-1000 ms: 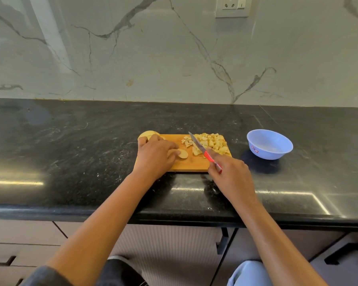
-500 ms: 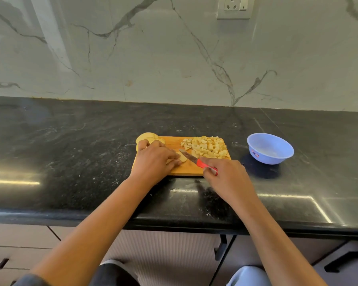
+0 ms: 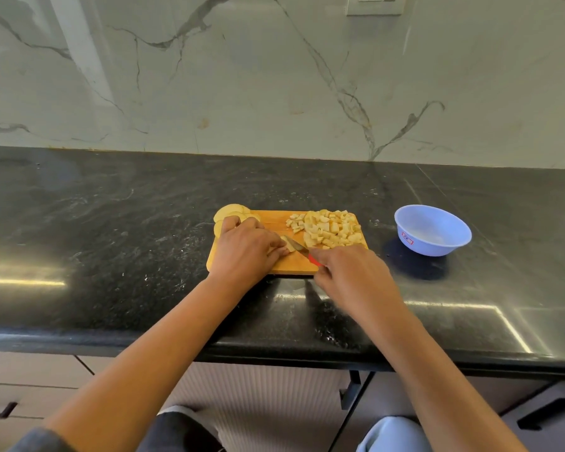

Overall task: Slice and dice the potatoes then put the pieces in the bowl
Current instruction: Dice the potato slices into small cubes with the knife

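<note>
While left hand fingers pin a mostly hidden potato slice | right hand grips half-covered knife

Bare table spreads wide across the frame's left and along the back wall. At center the cutting board blocks passage; right of it, past a narrow open strip, stands the bowl.

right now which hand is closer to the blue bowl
Right. The right hand, holding the knife, sits at the cutting board's near right corner, left of the blue bowl. The left hand is further left, over the board's left half.
</note>
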Available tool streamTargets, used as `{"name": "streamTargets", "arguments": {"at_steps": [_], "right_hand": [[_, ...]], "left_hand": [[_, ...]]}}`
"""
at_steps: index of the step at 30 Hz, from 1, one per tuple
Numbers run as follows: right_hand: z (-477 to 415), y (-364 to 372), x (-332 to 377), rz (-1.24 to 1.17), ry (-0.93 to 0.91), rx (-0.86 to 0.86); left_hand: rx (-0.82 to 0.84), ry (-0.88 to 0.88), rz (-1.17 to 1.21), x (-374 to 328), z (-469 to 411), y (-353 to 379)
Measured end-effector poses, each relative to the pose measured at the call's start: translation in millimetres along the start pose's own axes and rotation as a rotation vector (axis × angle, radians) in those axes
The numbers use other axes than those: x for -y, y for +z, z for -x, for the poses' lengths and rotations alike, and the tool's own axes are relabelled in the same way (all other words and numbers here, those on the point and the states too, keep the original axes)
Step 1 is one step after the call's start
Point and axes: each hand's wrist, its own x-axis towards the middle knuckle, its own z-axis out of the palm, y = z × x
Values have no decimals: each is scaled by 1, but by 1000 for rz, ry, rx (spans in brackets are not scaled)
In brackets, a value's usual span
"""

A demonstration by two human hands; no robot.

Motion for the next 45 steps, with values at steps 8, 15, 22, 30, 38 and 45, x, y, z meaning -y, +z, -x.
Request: {"name": "streamTargets", "arguments": {"at_steps": [8,15,22,30,38,45], "right_hand": [[34,-27,-13,-73,29,-23],[5,-5,-8,-183,41,-130],[-2,5,-4,-203,16,-100],[-13,5,13,-30,0,-28],[38,-13,6,-41,13,13],[35,-21,-4,-164,49,-62]], "left_hand": [[0,-38,51,2,0,-2],[-25,-51,123,4,1,1],[-34,-52,123,6,1,3],[-62,-96,163,6,-1,6],[-41,-154,250,9,-1,8],[-79,-187,273,10,2,5]]}}
